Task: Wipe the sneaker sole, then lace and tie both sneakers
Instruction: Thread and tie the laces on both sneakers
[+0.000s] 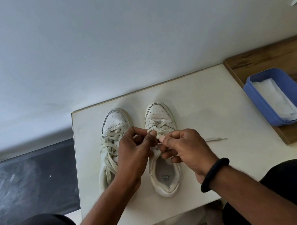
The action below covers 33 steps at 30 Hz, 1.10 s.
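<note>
Two white sneakers stand side by side on a small white table (210,103), toes pointing away from me. The left sneaker (113,123) has its cream laces crossed up the front and lying loose over its opening. The right sneaker (166,175) is laced only near the toe, and its opening is bare. My left hand (132,153) and my right hand (186,149) meet above the right sneaker's tongue, both pinching its white lace (157,132). One loose end of that lace (215,139) trails right across the table.
A blue plastic tray (250,87) with white wipes (275,101) inside sits on a wooden surface (280,58) at the right. A dark panel (29,182) lies left of the table. My knees in dark trousers flank the table's near edge.
</note>
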Each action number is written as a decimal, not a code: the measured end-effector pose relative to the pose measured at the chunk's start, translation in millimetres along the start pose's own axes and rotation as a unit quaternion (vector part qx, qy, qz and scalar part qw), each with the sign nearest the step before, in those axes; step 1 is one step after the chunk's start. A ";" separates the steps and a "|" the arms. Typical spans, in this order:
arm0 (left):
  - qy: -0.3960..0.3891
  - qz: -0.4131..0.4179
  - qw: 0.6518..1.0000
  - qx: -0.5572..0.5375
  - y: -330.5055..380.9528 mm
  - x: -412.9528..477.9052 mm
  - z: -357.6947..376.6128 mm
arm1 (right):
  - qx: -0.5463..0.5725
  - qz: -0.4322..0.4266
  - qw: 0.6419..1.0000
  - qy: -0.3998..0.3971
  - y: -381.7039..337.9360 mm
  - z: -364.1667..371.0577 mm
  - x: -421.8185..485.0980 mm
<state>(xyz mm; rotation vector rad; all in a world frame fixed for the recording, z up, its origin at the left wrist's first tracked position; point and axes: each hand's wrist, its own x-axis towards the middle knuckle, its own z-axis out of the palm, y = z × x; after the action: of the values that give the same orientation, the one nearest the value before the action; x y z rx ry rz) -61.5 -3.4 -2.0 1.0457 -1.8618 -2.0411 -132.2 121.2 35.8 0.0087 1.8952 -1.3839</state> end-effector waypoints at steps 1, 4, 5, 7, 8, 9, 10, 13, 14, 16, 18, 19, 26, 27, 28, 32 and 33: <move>0.001 0.014 1.000 0.015 0.6 -0.7 0.0 | 0.013 -0.003 1.000 0.011 1.9 3.0 0.1; 0.000 0.044 0.998 0.050 3.8 -2.3 0.1 | 0.039 -0.011 0.998 0.043 5.3 9.1 3.1; -0.003 0.048 0.997 0.053 4.2 -2.5 0.3 | 0.045 -0.019 0.997 0.053 5.4 9.7 4.4; -0.010 0.038 0.999 0.032 4.6 -3.6 0.7 | 0.058 -0.038 0.995 0.067 4.6 10.2 6.8; -0.016 0.028 0.999 0.014 4.4 -4.2 1.2 | 0.068 -0.045 0.994 0.070 3.7 9.6 7.7; -0.020 0.020 1.000 -0.002 4.1 -4.6 1.6 | 0.077 -0.048 0.993 0.071 2.5 9.0 8.4; -0.022 0.013 1.000 -0.014 4.2 -5.0 2.0 | 0.083 -0.048 0.993 0.073 1.0 8.1 8.7; -0.014 -0.024 0.998 -0.053 7.5 -5.7 2.0 | 0.073 -0.051 0.992 0.084 -1.5 5.6 10.4; -0.013 -0.042 0.996 -0.075 9.4 -6.5 2.2 | 0.063 -0.053 0.993 0.089 -2.2 4.6 10.8; -0.021 -0.073 0.990 -0.119 12.3 -8.1 3.3 | 0.037 -0.061 0.993 0.098 -2.8 2.0 12.7; -0.023 -0.100 0.983 -0.150 13.1 -8.5 5.0 | -0.007 -0.081 0.990 0.111 -3.1 -0.4 15.8; -0.025 -0.116 0.979 -0.164 12.7 -8.9 5.6 | -0.049 -0.099 0.986 0.124 -2.7 -1.5 17.6; -0.028 -0.173 0.958 -0.225 13.4 -9.2 6.7 | -0.316 -0.217 0.915 0.126 -7.9 -13.9 14.9; -0.018 -0.161 0.965 -0.205 14.0 -7.9 5.8 | -0.357 -0.222 0.900 0.113 -8.5 -17.0 14.1; -0.009 -0.148 0.972 -0.184 14.4 -6.7 4.8 | -0.391 -0.217 0.889 0.101 -9.6 -20.2 13.4; 0.004 -0.125 0.982 -0.143 13.4 -5.6 4.0 | -0.416 -0.170 0.890 0.081 -12.0 -30.6 12.0; 0.005 -0.124 0.983 -0.137 12.4 -5.8 4.2 | -0.413 -0.158 0.894 0.076 -12.2 -32.3 12.3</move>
<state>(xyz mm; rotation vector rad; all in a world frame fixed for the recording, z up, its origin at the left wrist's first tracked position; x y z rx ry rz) -63.7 0.8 11.5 1.2558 -1.4490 -2.3401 -164.5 137.3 41.9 -0.6491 2.5653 -0.6665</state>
